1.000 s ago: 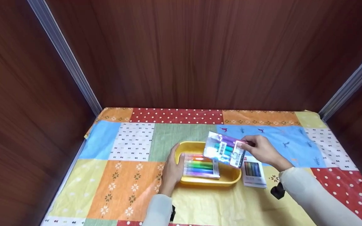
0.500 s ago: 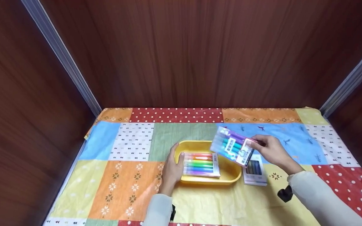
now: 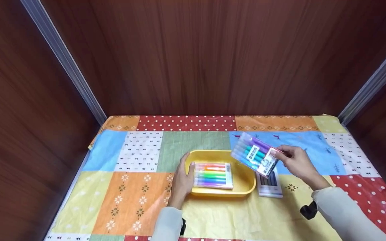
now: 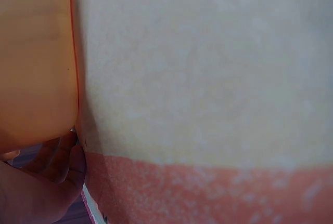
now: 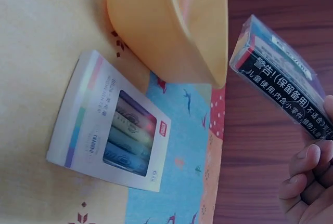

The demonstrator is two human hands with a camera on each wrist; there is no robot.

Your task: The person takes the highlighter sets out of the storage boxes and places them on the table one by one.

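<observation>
Looking into the yellow tray [image 3: 219, 193], we see one clear pen pack [image 3: 213, 175] lying in its left part, with pens running in bands from red and orange through yellow and green to blue and purple. To the right of that pack we see the tray's yellow floor. The left hand [image 3: 182, 177] grips the tray's left end, thumb at the rim and fingers round the outside wall.

We find a second pack, the purple-and-teal pack [image 3: 258, 155], pinched by its right edge between the thumb and fingers of the right hand [image 3: 297, 162]. It is held tilted in the air at the tray's right end, partly across our view of the white box [image 3: 269, 190]; its clear case shows purple and teal pens and a pale label. From the right wrist we see a dark edge printed with white characters.

That box lies on the patchwork tablecloth [image 3: 219, 217], just beside the tray's right end. Through its window [image 5: 130, 133] we make out sticks in dark, greenish and blue tones.
</observation>
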